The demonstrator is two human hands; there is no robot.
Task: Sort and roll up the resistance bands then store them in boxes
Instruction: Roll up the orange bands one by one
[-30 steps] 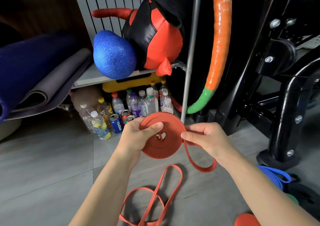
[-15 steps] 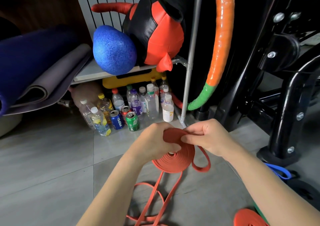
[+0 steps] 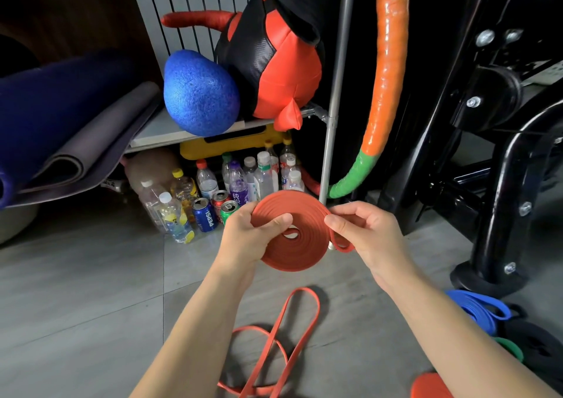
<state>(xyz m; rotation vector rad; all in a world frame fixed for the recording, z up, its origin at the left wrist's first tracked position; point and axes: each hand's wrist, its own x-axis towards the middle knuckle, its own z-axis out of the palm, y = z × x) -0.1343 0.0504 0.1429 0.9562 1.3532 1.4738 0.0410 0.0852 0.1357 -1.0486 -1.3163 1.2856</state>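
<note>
Hands first: our left hand (image 3: 243, 236) grips the orange band coil (image 3: 292, 259), thumb laid across its near face and fingers hidden behind it; our right hand (image 3: 365, 233) pinches the coil's outer wrap at its right edge, fingers curled. Coil: held in the air between both hands above the floor, a flat disc with its broad face tilted up toward us and its hollow centre showing just past the left thumb. Free tail (image 3: 342, 246): a short loop leaving the coil to the right, under the right hand. Loose orange band (image 3: 301, 289): flat on the grey tiled floor (image 3: 76, 306) below the coil, long axis running away from us and slightly right, near end cut off by the frame; we cannot tell whether it joins the coil. Blue band (image 3: 478, 306) and green band (image 3: 508, 347): heaped at right by the foot of a black machine frame (image 3: 502, 184), partly hidden behind our right forearm. Second orange roll (image 3: 429, 385): bottom edge, mostly cut off. Beyond the hands: bottles (image 3: 237, 181) and a Pepsi can (image 3: 205, 214) standing under a low shelf; blue foam ball (image 3: 199, 93) and red-and-black bag (image 3: 283, 71) on it; rolled mats (image 3: 76, 141) at left.
</note>
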